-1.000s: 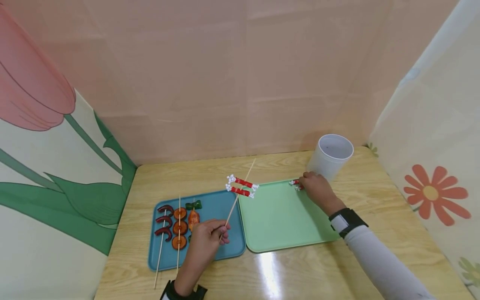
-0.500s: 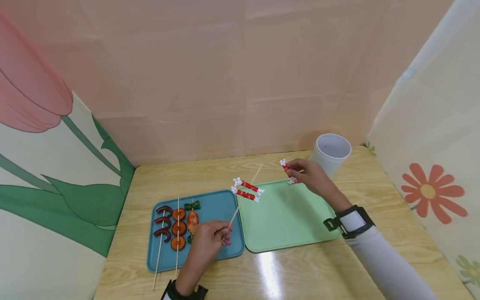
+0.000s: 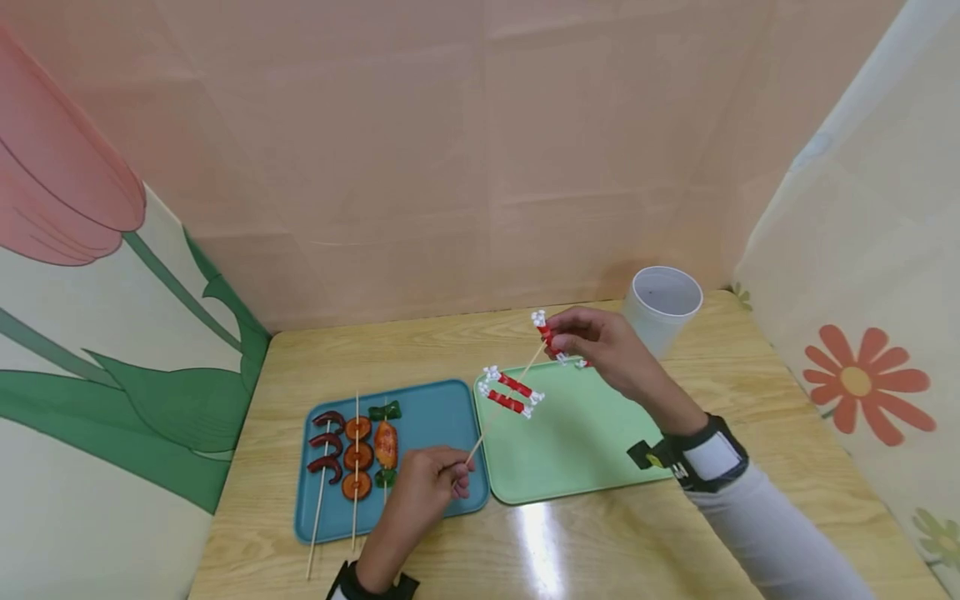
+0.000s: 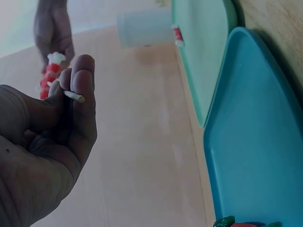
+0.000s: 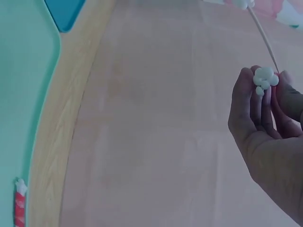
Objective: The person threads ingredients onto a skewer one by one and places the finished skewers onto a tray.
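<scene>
My left hand (image 3: 431,483) pinches the lower end of a thin wooden skewer (image 3: 482,440), which slants up to the right over the green tray (image 3: 570,454). Threaded on it are two red pieces with knobbly white ends, one of them the upper red-and-white piece (image 3: 515,385). At the skewer's tip, my right hand (image 3: 603,343) holds another red-and-white piece (image 3: 544,332) between thumb and fingers. Its white knob (image 5: 265,79) faces the right wrist camera. In the left wrist view the skewer's blunt end (image 4: 74,96) pokes out between the fingers.
One more red-and-white piece (image 5: 20,203) lies at the green tray's far edge. Behind stands a white cup (image 3: 647,327). The blue tray (image 3: 468,408) on the left bears loaded skewers: dark red curls (image 3: 327,442), round brown slices (image 3: 358,455), and an orange piece (image 3: 386,444) between green ones.
My right hand has lifted a red-and-white piece from the green tray's far edge and carried it left to the skewer's tip. The skewer in my left hand has shifted right.
</scene>
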`<state>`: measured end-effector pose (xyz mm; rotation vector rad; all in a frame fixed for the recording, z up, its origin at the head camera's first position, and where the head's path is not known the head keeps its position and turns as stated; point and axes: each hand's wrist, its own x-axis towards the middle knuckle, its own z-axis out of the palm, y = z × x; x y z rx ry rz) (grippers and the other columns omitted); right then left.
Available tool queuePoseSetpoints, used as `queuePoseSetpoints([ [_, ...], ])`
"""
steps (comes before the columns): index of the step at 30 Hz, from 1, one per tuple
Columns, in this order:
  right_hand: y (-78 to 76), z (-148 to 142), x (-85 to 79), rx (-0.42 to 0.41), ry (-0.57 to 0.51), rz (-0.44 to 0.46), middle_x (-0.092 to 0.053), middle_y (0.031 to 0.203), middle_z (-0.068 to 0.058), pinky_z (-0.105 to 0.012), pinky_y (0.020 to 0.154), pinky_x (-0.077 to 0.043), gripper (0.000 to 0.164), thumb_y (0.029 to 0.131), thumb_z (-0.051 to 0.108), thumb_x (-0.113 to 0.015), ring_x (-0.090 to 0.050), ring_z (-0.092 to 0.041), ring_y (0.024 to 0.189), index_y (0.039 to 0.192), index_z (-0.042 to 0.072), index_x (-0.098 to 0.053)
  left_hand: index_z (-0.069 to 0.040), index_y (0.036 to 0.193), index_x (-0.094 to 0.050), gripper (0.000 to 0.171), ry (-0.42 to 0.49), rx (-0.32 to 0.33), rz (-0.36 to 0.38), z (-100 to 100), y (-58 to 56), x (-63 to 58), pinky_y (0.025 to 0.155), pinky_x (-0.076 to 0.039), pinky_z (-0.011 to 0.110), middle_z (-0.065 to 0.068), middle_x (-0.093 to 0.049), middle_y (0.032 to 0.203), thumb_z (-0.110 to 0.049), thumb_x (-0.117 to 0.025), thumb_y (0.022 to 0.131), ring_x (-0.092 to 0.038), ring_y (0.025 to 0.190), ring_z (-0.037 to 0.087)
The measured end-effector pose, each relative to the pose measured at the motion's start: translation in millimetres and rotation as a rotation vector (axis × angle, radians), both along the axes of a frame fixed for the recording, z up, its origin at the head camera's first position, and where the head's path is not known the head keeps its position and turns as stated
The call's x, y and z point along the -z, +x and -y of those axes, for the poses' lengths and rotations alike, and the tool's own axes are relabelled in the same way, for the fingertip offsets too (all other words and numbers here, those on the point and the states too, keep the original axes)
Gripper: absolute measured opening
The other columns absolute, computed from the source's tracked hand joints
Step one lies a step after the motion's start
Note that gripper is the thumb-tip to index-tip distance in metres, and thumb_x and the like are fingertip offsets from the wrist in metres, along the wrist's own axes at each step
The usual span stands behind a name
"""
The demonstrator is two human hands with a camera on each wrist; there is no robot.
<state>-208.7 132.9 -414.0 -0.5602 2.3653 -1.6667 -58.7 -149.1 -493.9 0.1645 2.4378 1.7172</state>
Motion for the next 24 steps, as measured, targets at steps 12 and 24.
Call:
queuePoseSetpoints([
  [12,7.5,11,-3.4,0.076,0.092,-0.133,-0.072,0.109,-0.015,-0.017,0.081,-0.061,0.024,0.096,0.014,-0.071,-0.070,-0.016,0.090,0.117,0.002,-0.069,0.000,0.092,-0.077,0.018,-0.031,-0.007,0.015,-2,2.1,-3.2,0.059,-0.063,0.022,0.016,-0.071,0.080,0.006,-0.061,0.098,-0.070,0.067,0.010],
  [24,13.4,15,-6.9,0.112,0.163,-0.229,-0.075,0.107,-0.010,-0.018,0.083,-0.061,0.022,0.095,0.014,-0.072,-0.070,-0.021,0.093,0.114,0.005,-0.070,0.002,0.093,-0.077,0.016,-0.004,-0.010,0.000,-2,4.2,-6.0,0.060,-0.063,0.024,0.007,-0.071,0.078,0.004,-0.062,0.099,-0.069,0.069,0.010],
])
